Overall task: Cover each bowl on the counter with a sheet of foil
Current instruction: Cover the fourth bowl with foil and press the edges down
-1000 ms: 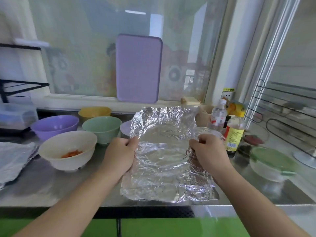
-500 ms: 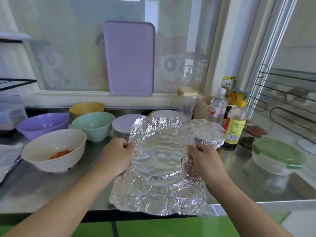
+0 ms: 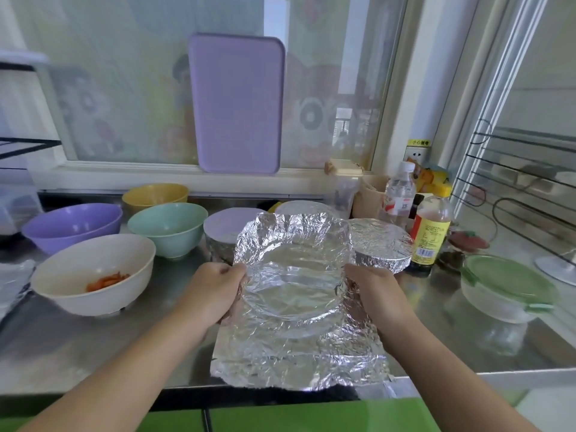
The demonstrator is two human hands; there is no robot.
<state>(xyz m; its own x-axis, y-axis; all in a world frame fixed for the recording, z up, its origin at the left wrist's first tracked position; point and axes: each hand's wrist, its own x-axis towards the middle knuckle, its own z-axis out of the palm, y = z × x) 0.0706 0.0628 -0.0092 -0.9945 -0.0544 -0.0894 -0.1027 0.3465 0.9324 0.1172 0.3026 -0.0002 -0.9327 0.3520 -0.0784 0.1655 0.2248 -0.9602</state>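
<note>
- Steel counter (image 3: 93, 347) below a window; a lilac board (image 3: 237, 102) leans on the glass.
- Foil sheet (image 3: 296, 294) draped over a bowl at the counter's near edge — the bowl itself is hidden; only its round rim shows through.
- Left hand (image 3: 215, 291) and right hand (image 3: 371, 291) each pinch a side of the sheet, fingers curled into it.
- Since a second ago the far edge has dropped lower and the rim imprint sharpened — the cover is probably nearly moulded.
- Uncovered: white bowl (image 3: 93, 272), purple bowl (image 3: 71, 226), green bowl (image 3: 168, 227), yellow bowl (image 3: 156, 196).
- Wrapped bowl (image 3: 380, 247) stands behind.
</note>
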